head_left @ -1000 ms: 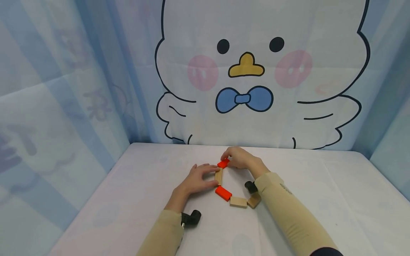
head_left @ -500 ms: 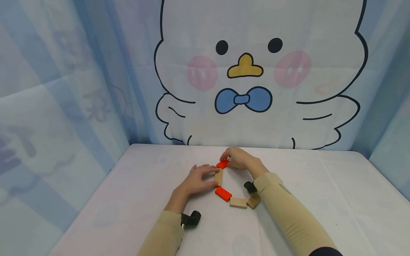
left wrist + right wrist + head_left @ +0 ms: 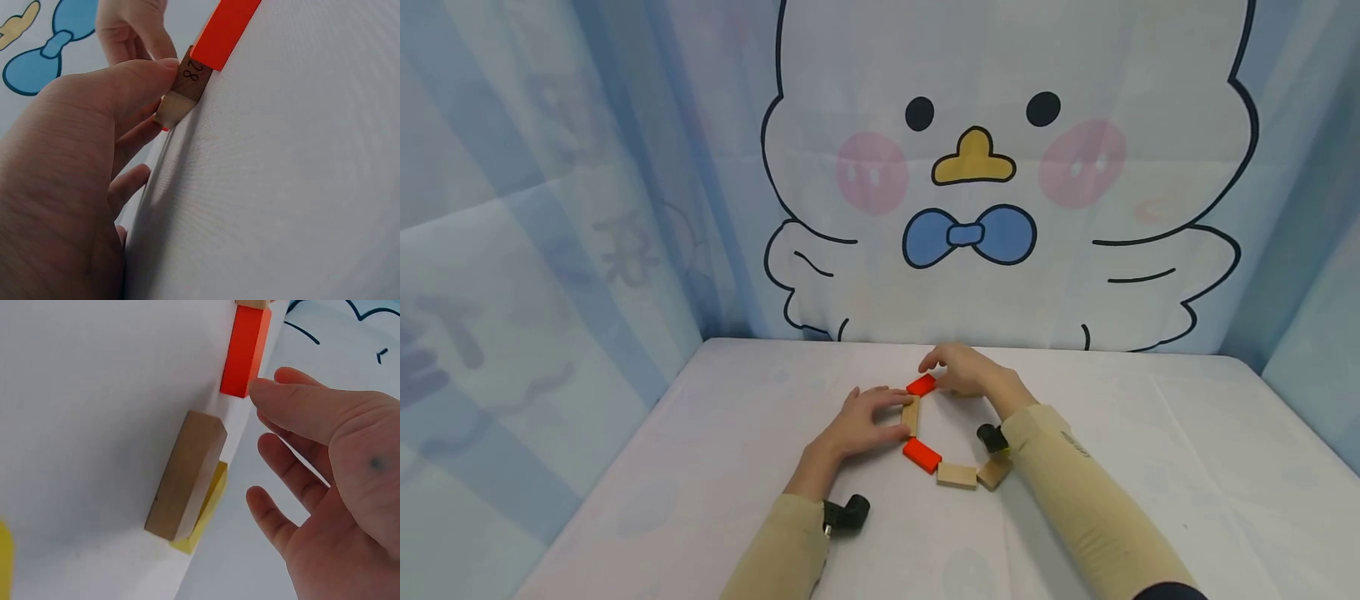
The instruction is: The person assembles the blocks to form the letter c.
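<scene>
In the head view my left hand (image 3: 865, 421) pinches a plain wooden block (image 3: 911, 417) between thumb and fingers. The left wrist view shows the number 28 on that wooden block (image 3: 190, 76), and a red block (image 3: 225, 31) meets its near end. At the far end of the wooden block lies another red block (image 3: 921, 384). Beside it is my right hand (image 3: 964, 369), fingers spread and loosely bent. In the right wrist view its thumb tip is at the edge of the red block (image 3: 244, 353); whether they touch I cannot tell.
The near red block (image 3: 922, 456) continues into two wooden blocks (image 3: 957, 476) (image 3: 994, 471), forming a curved row on the white table (image 3: 700, 500). In the right wrist view another wooden block (image 3: 184, 478) lies beside a yellow one (image 3: 215, 487). A printed curtain (image 3: 977, 292) stands behind.
My right hand's fingers have loosened from the far red block and drawn slightly to the right. The left hand keeps its place on the wooden block.
</scene>
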The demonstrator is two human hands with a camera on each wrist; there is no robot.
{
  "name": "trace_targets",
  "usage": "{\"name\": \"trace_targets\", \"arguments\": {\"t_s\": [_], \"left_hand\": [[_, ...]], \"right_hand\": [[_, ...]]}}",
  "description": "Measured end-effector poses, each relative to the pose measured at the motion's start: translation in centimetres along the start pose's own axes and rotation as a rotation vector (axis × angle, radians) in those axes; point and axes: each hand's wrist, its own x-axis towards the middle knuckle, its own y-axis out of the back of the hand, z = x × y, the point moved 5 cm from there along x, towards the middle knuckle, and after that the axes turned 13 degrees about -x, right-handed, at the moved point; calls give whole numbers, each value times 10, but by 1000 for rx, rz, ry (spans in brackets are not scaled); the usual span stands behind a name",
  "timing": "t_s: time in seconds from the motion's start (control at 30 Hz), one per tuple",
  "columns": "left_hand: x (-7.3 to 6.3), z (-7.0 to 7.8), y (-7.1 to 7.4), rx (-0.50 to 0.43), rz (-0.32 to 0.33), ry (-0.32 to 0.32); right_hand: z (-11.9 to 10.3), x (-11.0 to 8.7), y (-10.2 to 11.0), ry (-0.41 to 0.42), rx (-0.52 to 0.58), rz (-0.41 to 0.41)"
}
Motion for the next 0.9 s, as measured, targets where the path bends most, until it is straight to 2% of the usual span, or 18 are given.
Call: {"name": "trace_targets", "arguments": {"t_s": [0.2,0.4,0.6,0.9], "left_hand": [[-1,1,0,0,2,4],[-1,3,0,10,-1,16],[-1,3,-1,14,1,14],[-2,4,0,13,-5,8]], "right_hand": [[8,-5,4,5,-4,8],[18,-13,9,-26,24,8],[28,-18,8,-47,49,-18],[41,-24,6,-37,4,-29]]}}
